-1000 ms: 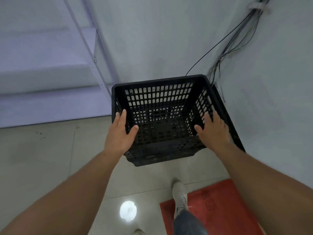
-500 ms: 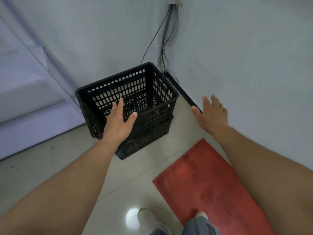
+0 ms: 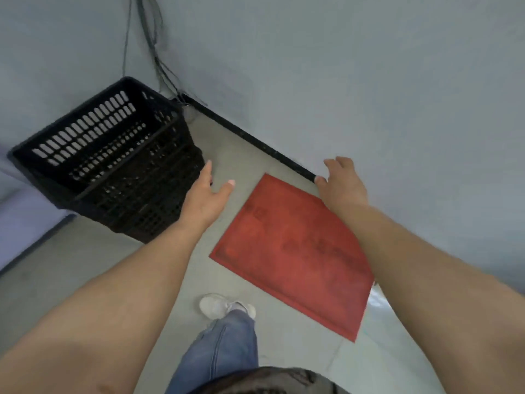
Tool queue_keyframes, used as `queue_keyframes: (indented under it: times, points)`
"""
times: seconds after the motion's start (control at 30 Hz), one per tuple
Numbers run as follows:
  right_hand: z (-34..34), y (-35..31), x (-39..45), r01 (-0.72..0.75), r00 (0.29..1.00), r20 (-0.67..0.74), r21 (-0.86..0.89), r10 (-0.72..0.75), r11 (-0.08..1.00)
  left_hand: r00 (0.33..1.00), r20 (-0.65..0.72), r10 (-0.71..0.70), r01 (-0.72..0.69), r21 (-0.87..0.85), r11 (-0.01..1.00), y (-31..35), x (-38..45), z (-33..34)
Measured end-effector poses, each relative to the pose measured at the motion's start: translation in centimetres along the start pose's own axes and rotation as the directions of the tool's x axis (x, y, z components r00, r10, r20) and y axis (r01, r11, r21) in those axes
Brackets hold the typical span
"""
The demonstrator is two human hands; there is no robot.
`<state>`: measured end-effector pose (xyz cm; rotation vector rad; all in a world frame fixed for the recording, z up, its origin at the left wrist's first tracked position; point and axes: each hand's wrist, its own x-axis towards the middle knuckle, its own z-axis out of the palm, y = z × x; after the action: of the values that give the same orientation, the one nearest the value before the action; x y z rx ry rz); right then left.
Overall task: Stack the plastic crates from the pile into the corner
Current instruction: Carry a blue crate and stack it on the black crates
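The black slotted crates (image 3: pixel 108 163) sit nested on the floor (image 3: pixel 71 265) in the corner. My left hand (image 3: pixel 206 199) hovers just beside them, fingers spread, holding nothing; my right hand (image 3: pixel 342 184), fingers relaxed, is over the red mat (image 3: pixel 292 251) along the wall (image 3: pixel 369 81).

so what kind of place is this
Probably a storeroom or utility corner: bare painted walls, loose cables running down the corner, stacked black plastic crates and a red mat on the plain floor.
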<state>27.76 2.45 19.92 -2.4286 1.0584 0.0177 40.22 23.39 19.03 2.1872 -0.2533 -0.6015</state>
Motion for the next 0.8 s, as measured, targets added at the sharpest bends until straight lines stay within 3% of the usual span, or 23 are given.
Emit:
queue_keyframes:
  times: [0.27, 0.5, 0.8]
  points:
    - [-8.5, 19.5, -15.6, -0.317, 0.932, -0.158, 0.085, 0.327, 0.944, 0.932, 0.308, 0.19, -0.229, 0.096, 0.969, 6.8, -12.9, 16.9]
    - [-12.6, 29.4, -24.0, -0.514, 0.811, -0.223, 0.169, 0.54, 0.841, 0.813, 0.501, 0.295, -0.389, 0.092, 0.917, 12.4, -19.7, 26.7]
    - [-15.8, 37.7, -27.2, -0.663, 0.652, -0.258, 0.262, 0.713, 0.701, 0.639, 0.682, 0.356, -0.547, 0.078, 0.834, 19.4, -22.4, 37.6]
